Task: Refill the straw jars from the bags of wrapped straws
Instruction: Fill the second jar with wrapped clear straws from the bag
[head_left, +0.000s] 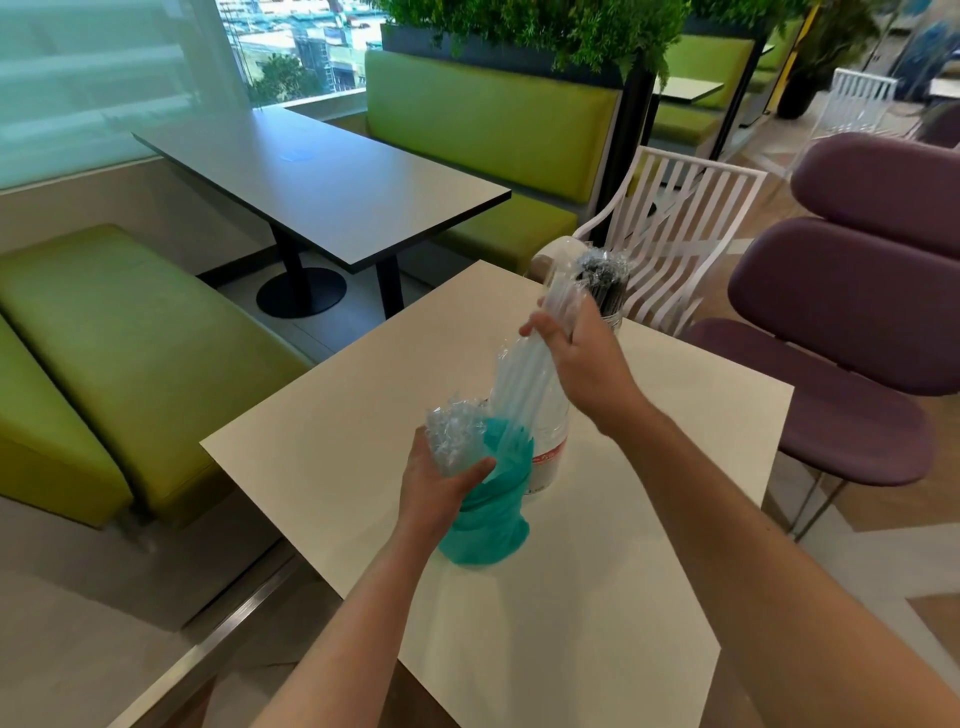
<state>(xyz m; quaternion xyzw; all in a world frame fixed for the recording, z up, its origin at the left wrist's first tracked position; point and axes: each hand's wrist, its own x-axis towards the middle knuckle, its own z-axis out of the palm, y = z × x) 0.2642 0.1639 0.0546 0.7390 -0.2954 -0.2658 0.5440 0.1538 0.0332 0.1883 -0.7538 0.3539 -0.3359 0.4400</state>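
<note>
- Green benches (483, 119) and purple chairs (852, 332) stand around your white tabletop (337, 452).
- Your left hand (441, 483) curls round a teal bag (488, 519), pinching its crinkly clear top.
- Your right hand (576, 348) grips a bunch of wrapped straws (524, 374). Their low ends reach into the teal bag.
- A clear jar (550, 457) stands just behind the bag.
- Black straws (608, 280) stand at the far corner.
</note>
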